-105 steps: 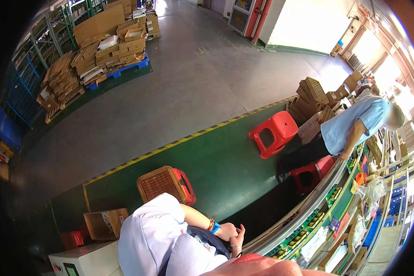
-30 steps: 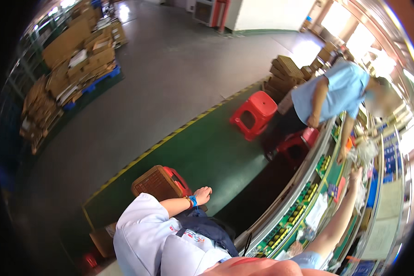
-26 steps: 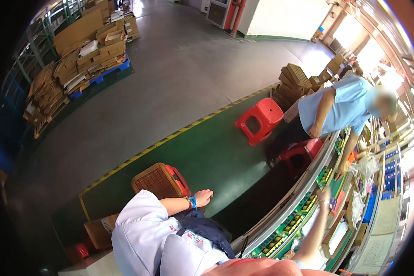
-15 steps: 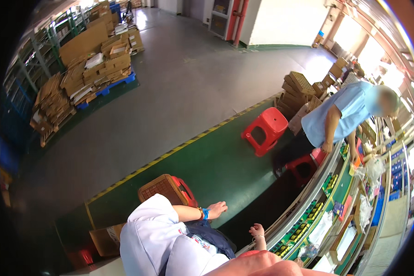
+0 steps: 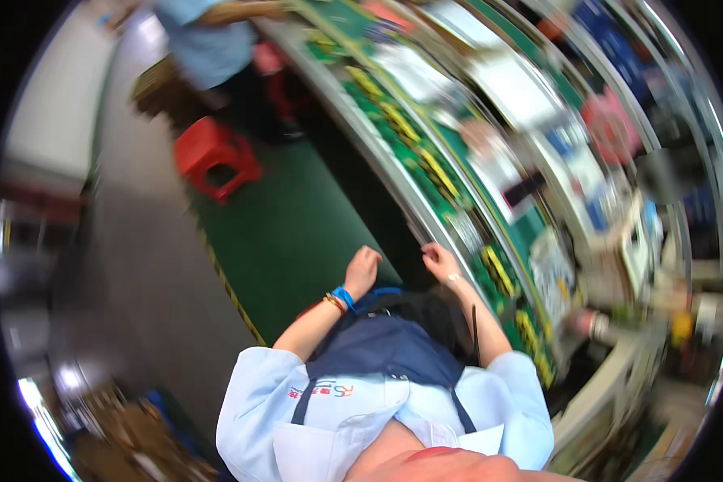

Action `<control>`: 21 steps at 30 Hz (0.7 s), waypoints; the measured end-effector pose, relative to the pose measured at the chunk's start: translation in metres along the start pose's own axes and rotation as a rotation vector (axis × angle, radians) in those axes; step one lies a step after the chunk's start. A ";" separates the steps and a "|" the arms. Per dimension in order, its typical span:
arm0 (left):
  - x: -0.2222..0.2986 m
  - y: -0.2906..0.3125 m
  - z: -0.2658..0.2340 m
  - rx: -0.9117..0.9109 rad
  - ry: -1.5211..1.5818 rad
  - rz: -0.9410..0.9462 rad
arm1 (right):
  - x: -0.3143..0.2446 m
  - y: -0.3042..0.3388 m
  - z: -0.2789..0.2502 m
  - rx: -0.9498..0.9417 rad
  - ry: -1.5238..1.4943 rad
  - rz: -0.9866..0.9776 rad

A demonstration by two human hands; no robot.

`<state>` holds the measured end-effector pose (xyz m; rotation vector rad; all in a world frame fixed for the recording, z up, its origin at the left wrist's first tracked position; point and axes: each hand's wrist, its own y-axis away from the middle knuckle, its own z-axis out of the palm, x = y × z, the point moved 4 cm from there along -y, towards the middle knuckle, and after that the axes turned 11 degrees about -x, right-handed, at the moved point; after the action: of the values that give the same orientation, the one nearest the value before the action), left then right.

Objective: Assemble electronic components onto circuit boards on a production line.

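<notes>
Left hand [image 5: 363, 271]; right hand [image 5: 439, 263] at its 3 o'clock | grips blurred, spread/pressed: can't tell | circuit boards [image 5: 500, 273] lie right hand's 12–3 o'clock, none held; completion unclear

The view swung: the red stool [image 5: 209, 157] went from three o'clock to ten, the left hand [image 5: 363, 271] from six toward centre.
</notes>
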<state>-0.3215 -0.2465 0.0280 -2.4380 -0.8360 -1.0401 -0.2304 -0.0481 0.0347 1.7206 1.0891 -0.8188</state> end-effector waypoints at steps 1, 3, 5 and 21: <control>0.008 -0.013 0.011 -0.055 0.008 0.038 | 0.011 0.017 -0.008 0.037 -0.100 0.055; 0.031 -0.029 0.034 -0.187 0.020 0.125 | 0.035 0.058 -0.019 0.150 -0.130 0.153; 0.057 -0.040 0.060 -0.291 0.049 0.243 | 0.055 0.104 -0.027 0.251 -0.182 0.271; 0.223 -0.056 0.225 -0.582 -0.139 0.813 | 0.161 0.240 -0.062 0.684 -0.879 0.363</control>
<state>-0.1152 -0.0007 0.0492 -2.8947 0.5135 -0.8480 0.0563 0.0134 -0.0001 1.6898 -0.1209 -1.5990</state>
